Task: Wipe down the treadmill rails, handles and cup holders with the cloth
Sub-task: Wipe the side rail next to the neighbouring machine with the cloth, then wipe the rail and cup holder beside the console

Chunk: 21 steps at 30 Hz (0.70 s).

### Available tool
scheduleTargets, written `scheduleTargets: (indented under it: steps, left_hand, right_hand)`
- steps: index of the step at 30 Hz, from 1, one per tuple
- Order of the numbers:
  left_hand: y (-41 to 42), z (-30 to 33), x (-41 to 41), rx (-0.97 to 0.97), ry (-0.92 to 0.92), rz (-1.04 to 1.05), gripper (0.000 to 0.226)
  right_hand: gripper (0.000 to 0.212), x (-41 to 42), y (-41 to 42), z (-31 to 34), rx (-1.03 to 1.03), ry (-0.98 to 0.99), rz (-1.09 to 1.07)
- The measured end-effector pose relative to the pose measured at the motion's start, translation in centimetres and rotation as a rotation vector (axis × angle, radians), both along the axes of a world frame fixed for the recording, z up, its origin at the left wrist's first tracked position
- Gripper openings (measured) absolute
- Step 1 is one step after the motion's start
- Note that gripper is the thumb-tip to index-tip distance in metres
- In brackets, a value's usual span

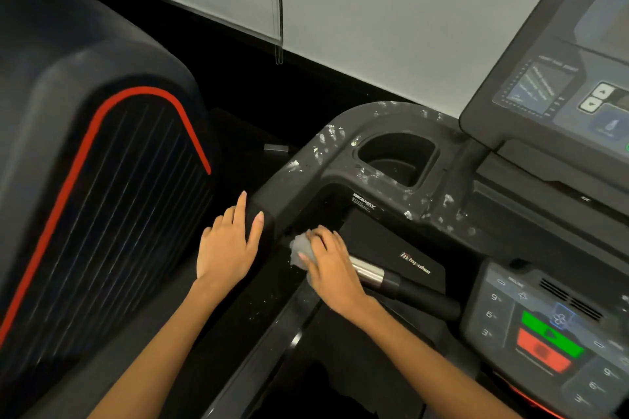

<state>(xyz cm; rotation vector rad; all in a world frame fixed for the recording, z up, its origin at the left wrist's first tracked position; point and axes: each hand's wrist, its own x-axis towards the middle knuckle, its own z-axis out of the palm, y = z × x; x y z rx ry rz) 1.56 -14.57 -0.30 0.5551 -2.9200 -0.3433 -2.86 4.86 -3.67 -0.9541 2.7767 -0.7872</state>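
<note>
head view: the right hand grasps a bunched grey cloth, pressing it on the silver handle below the speckled cup holder. the left hand rests released, fingers straight, on the side rail.

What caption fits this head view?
Right hand wipes the metal handle with a cloth; left hand rests on the rail.

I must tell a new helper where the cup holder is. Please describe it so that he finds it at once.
Start at the tilted console screen at upper right. Just left of its base, the grey treadmill frame curves round a corner. The cup holder is the deep dark well sunk in that corner, ringed by white smears.
</note>
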Motion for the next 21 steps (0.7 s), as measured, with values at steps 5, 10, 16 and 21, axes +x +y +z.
scheduleTargets:
  steps: [5, 10, 16, 21]
  left_hand:
    - [0.3, 1.5, -0.7, 0.392, 0.285, -0.024, 0.049]
    - [2.1, 6.0, -4.4, 0.917, 0.415, 0.049, 0.046]
    - [1.4, 6.0, -6.1, 1.158, 0.286, -0.003, 0.033]
    - [-1.5, 4.5, -5.7, 0.958, 0.173, 0.067, 0.05]
  right_hand:
    - [0.037, -4.7, -1.1, 5.8, -0.253, 0.082, -0.074]
    - [0.064, -8.7, -4.6, 9.0, -0.161, 0.376, 0.076]
    - [0.066, -8.1, -7.6, 6.8, -0.328, -0.1, 0.188]
    - [0.061, -8.7, -6.4, 6.0, -0.447, -0.283, -0.03]
